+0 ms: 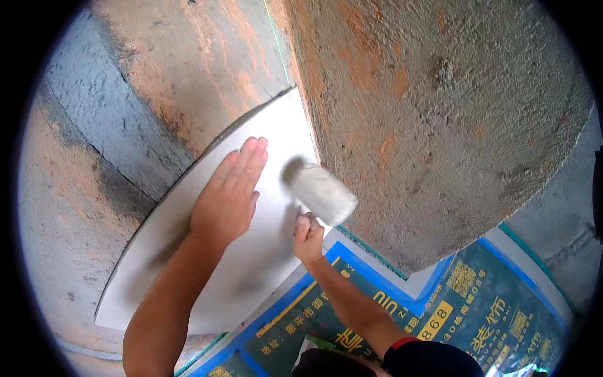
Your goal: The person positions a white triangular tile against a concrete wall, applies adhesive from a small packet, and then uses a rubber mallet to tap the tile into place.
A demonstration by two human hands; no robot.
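Note:
A large white tile stands against the rough wall, its right edge along the corner. My left hand lies flat on the tile's face with the fingers stretched upward. In my right hand is a mallet with a pale, thick head, gripped by its handle. The mallet's head is slightly blurred and close to the tile's right side; whether it touches the tile I cannot tell. Most of the handle is hidden in my fist.
Bare cement wall juts out on the right. A grey band crosses the wall at left. A thin green line runs down above the tile's top corner. Dark green printed sheeting, edged with blue tape, covers the floor.

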